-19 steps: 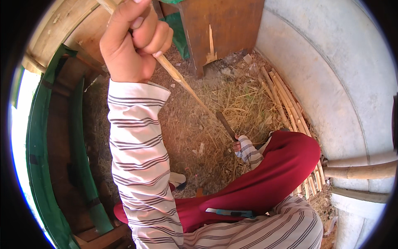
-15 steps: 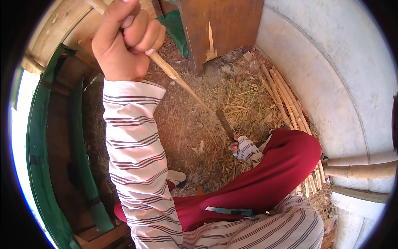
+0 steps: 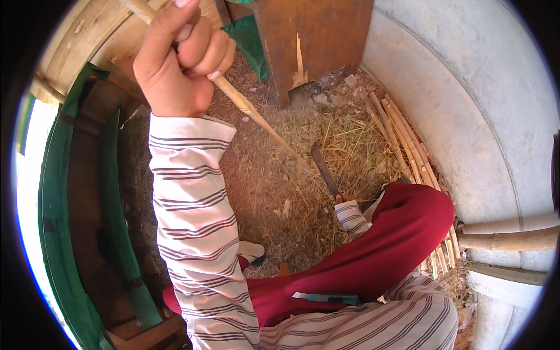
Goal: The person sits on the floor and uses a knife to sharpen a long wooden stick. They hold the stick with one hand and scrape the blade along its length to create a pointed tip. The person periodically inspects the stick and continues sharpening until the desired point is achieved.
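My left hand (image 3: 189, 55) is raised at the upper left, its fingers wrapped round a long pale bamboo stick (image 3: 248, 108). The stick slants down to the right, and its thin far end hangs over the straw-strewn ground. Low beside my raised knee, my right hand (image 3: 340, 199) is closed on a machete (image 3: 324, 169) with a long dark blade. Most of that hand is hidden by its striped cuff, and the handle does not show. The blade points up and forward, close to the right of the stick's tip, with a small gap between them.
A light blue utility knife (image 3: 326, 298) lies on my lap. Several split bamboo sticks (image 3: 408, 137) are stacked along the grey wall (image 3: 449, 87). Ahead stands a brown wooden panel (image 3: 321, 41). Dry shavings (image 3: 350, 137) cover the ground, and green-edged boards (image 3: 131, 274) stand at left.
The machete has shifted away from the stick's end to the right, its blade tip now slightly higher. My right hand has turned and moved a little right. My left hand stays nearly still.
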Demonstrator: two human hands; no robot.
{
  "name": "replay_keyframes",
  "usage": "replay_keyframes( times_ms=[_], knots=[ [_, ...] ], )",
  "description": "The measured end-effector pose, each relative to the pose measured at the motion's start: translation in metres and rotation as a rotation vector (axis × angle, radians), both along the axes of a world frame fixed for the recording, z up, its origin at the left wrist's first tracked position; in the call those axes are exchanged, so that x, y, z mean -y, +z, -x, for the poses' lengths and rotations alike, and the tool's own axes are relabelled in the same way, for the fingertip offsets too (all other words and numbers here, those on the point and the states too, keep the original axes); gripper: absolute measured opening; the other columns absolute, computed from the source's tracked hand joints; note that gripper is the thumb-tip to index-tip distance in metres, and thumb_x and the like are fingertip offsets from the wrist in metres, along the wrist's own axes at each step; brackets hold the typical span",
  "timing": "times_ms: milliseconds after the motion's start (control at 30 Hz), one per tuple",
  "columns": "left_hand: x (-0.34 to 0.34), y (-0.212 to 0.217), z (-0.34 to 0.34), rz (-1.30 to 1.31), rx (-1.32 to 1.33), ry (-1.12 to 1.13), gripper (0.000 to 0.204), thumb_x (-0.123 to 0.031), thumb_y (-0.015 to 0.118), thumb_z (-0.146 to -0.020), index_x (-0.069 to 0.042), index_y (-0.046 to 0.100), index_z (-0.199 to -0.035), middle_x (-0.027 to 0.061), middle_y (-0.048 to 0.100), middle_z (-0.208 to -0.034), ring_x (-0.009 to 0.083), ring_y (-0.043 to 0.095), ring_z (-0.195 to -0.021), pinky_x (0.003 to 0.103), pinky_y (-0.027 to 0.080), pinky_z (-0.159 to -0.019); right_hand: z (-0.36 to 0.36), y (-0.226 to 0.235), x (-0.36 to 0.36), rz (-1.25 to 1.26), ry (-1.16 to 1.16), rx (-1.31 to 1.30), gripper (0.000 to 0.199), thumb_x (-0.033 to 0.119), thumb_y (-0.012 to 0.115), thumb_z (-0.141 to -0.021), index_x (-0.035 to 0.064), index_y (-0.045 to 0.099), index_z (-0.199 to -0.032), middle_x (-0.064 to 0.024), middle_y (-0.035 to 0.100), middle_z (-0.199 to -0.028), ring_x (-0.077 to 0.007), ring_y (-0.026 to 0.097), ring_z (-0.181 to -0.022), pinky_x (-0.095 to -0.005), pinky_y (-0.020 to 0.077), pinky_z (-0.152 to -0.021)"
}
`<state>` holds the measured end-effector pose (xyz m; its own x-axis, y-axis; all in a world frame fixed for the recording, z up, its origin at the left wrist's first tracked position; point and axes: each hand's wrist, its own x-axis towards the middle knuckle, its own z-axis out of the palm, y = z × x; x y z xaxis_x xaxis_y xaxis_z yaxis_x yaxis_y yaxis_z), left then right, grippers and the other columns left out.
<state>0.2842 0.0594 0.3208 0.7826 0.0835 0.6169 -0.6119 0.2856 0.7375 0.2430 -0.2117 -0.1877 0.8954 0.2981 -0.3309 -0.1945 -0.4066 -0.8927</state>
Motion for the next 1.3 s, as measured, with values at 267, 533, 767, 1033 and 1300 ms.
replay_keyframes(
  times_ms=[267, 533, 767, 1033, 1300],
  knots=[
    [-0.002, -0.002, -0.002, -0.014, -0.001, 0.070, 0.032, -0.021, 0.049, -0.098, -0.015, 0.036, -0.069, -0.0075, 0.019, -0.046, 0.0074, 0.013, -0.039, 0.027, 0.019, -0.040, -0.001, 0.046, -0.034, 0.065, 0.077, 0.451, 0.024, 0.027, 0.047, -0.103, 0.0059, 0.049, -0.091, -0.0146, 0.039, -0.062, -0.0240, 0.039, -0.050, -0.0394, 0.0325, -0.050],
    [0.004, 0.001, -0.002, 0.012, -0.038, 0.055, 0.038, -0.019, 0.054, -0.094, -0.016, 0.034, -0.062, -0.0054, 0.018, -0.044, 0.0093, 0.011, -0.037, 0.030, 0.016, -0.039, -0.026, 0.042, -0.049, -0.005, 0.091, 0.332, 0.030, 0.030, 0.043, -0.105, 0.0064, 0.046, -0.086, -0.0088, 0.036, -0.060, -0.0199, 0.035, -0.049, -0.0388, 0.0312, -0.048],
    [-0.014, -0.004, 0.003, -0.020, 0.024, -0.030, 0.030, -0.019, 0.048, -0.097, -0.015, 0.036, -0.070, -0.0072, 0.020, -0.046, 0.0076, 0.014, -0.039, 0.026, 0.022, -0.039, -0.024, 0.088, -0.052, -0.190, -0.273, 0.528, 0.030, 0.030, 0.043, -0.104, 0.0061, 0.045, -0.086, -0.0054, 0.031, -0.059, -0.0148, 0.031, -0.048, -0.0339, 0.0318, -0.047],
    [0.001, -0.005, 0.000, -0.016, 0.023, -0.047, 0.030, -0.018, 0.048, -0.097, -0.016, 0.036, -0.069, -0.0071, 0.020, -0.046, 0.0079, 0.013, -0.039, 0.026, 0.022, -0.039, 0.004, -0.016, -0.042, -0.137, 0.032, 0.300, 0.029, 0.032, 0.045, -0.104, 0.0079, 0.047, -0.088, -0.0058, 0.036, -0.061, -0.0170, 0.036, -0.052, -0.0368, 0.0330, -0.050],
    [0.014, -0.004, -0.007, -0.066, 0.024, -0.016, 0.031, -0.019, 0.051, -0.096, -0.015, 0.035, -0.069, -0.0069, 0.019, -0.046, 0.0078, 0.013, -0.039, 0.026, 0.022, -0.040, -0.017, 0.036, -0.045, -0.027, 0.087, 0.331, 0.030, 0.029, 0.044, -0.105, 0.0066, 0.048, -0.085, -0.0050, 0.032, -0.057, -0.0143, 0.031, -0.048, -0.0348, 0.0296, -0.047]
  ],
)
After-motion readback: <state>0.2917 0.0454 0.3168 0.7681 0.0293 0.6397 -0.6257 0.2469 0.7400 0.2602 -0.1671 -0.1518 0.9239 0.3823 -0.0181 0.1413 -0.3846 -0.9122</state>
